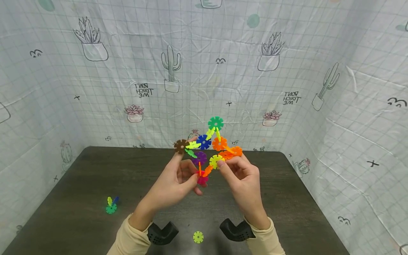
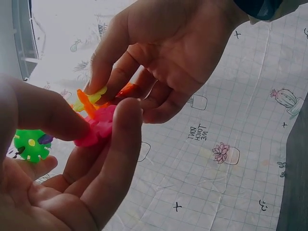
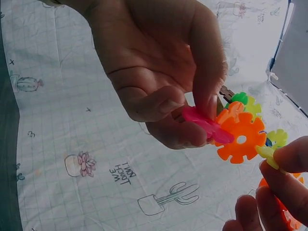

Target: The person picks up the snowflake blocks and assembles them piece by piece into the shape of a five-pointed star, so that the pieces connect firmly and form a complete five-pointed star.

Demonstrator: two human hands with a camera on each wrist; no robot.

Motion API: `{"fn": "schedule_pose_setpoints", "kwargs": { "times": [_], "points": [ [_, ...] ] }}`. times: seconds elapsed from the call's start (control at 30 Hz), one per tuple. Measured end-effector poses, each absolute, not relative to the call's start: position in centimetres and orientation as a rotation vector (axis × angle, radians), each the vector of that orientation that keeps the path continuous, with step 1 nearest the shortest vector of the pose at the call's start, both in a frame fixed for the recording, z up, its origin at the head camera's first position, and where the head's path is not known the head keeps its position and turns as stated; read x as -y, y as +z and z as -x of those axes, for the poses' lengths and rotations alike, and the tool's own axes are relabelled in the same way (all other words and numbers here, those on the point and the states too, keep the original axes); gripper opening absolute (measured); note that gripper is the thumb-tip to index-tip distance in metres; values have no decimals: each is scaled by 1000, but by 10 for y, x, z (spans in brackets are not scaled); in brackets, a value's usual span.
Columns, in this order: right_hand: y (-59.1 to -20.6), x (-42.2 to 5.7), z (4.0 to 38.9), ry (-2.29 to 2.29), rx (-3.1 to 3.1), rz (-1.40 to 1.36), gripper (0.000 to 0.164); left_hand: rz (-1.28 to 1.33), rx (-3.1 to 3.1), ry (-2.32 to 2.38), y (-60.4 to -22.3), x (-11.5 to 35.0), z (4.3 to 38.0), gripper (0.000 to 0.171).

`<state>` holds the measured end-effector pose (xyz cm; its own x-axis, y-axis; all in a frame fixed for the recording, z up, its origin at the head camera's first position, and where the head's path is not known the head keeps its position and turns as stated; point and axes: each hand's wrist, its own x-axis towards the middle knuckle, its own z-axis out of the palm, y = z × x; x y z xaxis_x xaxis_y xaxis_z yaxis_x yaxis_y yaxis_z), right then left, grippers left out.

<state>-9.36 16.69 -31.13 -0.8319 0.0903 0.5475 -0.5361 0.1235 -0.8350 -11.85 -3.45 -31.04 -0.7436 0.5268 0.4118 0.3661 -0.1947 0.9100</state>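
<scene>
Above the table, both hands hold a closed loop of notched plastic discs joined slot to slot. My left hand (image 1: 172, 186) pinches the pink disc (image 2: 101, 127) at the loop's near side; one finger extends up by the brown disc (image 1: 181, 143). With thumb and finger, my right hand (image 1: 244, 182) pinches the yellow disc (image 1: 214, 160), beside an orange disc (image 3: 236, 130) that links toward the pink one. Green (image 1: 215, 119), blue (image 1: 202, 139) and purple (image 1: 199, 156) discs form other parts of the loop. Fingers hide some of the orange discs on the right.
A loose yellow-green disc (image 1: 195, 236) lies on the dark table (image 1: 296, 216) near the front, between the wrists. On the left sits a small joined piece (image 1: 111, 209) of green, yellow and blue discs. A patterned cloth (image 1: 204, 78) surrounds the table's back and sides.
</scene>
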Motion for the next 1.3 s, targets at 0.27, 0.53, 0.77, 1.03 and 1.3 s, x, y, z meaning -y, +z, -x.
{"fn": "schedule_pose_setpoints", "kwargs": {
  "times": [0.27, 0.53, 0.77, 1.03, 1.3],
  "points": [
    [-310, -167, 94, 1750, 1948, -437, 8, -1049, -1997, 2113, -312, 35, 119, 77],
    [-308, -164, 95, 1790, 1928, -449, 7, -1017, -2177, 2179, -315, 34, 118, 53],
    [-310, -163, 98, 1847, 1950, -465, 8, -1067, -2211, 2202, -314, 33, 118, 32],
    [-309, -164, 98, 1804, 1971, -545, 6, -1038, -2272, 2163, -311, 35, 117, 32],
    [-308, -164, 97, 1799, 2004, -559, 6, -1017, -2348, 2109, -310, 36, 116, 29]
  ]
}}
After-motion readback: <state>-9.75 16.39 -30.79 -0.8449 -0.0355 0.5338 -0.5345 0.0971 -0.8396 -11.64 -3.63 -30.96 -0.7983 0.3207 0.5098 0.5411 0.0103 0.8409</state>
